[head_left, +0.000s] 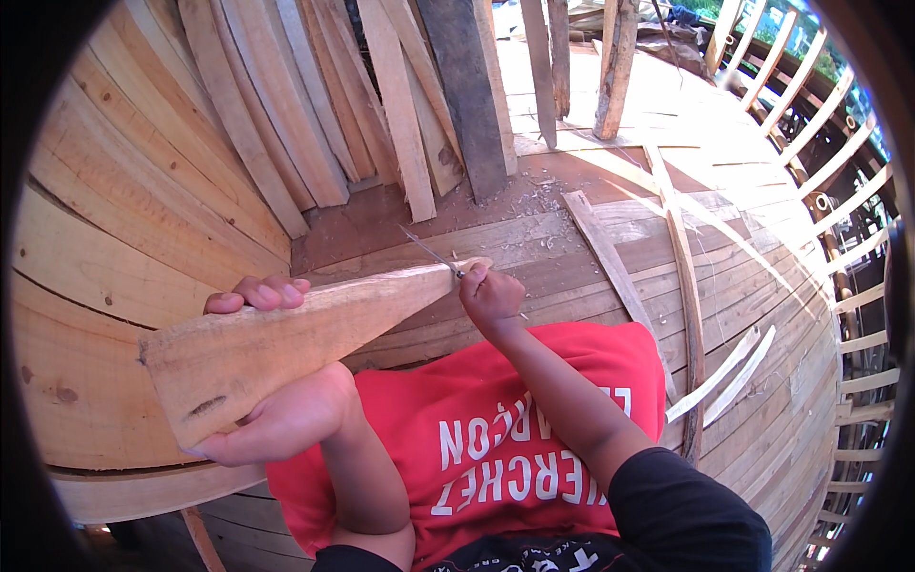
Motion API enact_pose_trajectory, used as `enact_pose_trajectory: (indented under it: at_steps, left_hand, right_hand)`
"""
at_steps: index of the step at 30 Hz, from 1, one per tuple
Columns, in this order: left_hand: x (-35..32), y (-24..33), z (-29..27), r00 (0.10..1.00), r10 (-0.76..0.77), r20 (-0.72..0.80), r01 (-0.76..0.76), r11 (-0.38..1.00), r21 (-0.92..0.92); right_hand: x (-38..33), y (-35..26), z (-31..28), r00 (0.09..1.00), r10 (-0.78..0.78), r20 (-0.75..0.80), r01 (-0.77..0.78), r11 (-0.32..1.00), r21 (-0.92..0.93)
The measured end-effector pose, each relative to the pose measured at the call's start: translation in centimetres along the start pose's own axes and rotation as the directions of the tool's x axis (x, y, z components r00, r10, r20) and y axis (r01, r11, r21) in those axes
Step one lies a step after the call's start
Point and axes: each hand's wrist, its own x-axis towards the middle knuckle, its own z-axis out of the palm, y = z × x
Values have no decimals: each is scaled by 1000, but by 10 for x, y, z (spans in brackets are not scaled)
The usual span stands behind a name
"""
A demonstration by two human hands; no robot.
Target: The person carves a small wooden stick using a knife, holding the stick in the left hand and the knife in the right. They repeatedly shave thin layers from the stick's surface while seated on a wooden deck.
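A tapered, wedge-shaped wooden board (276, 348) lies slantwise before me, its wide end to the left and its narrow tip to the right. My left hand (297, 412) grips the wide part from below, with the fingertips curled over the far edge and the thumb along the near side. Closed in a fist at the narrow tip, my right hand (491, 297) holds a thin-bladed knife (431, 252). Its blade points away and to the left, crossing the board's edge near the tip. The fist hides most of the knife's handle.
Tall planks (272, 95) lean at the far left, beside a curved plank wall (124, 238). Wood shavings (543, 195) litter the plank floor (534, 305). Long strips (681, 286) lie to the right, near pale curved offcuts (734, 377). A red cloth (429, 410) covers my lap.
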Motion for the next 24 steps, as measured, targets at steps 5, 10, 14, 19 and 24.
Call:
enact_pose_trajectory:
  at_steps: [5, 10, 14, 19, 24]
  left_hand:
    - [-2, -30, -7, 983, -109, -146, 99, 992, -79]
    - [2, -45, -19, 990, -128, -60, 120, 987, -110]
    - [13, -33, -23, 993, -114, -23, 110, 984, -138]
    - [16, -18, -21, 992, -126, 3, 126, 990, -63]
    - [13, 2, -17, 968, -87, 236, 92, 996, -12]
  right_hand:
    - [12, 29, 6, 991, 52, -121, -62, 995, -79]
    - [16, 43, 5, 980, 23, -197, -53, 988, -149]
    - [17, 39, 1, 982, -6, -190, -7, 998, -64]
    - [19, 17, -7, 990, 32, 139, -50, 991, 124]
    - [34, 20, -37, 491, -184, 851, -765, 377, 523]
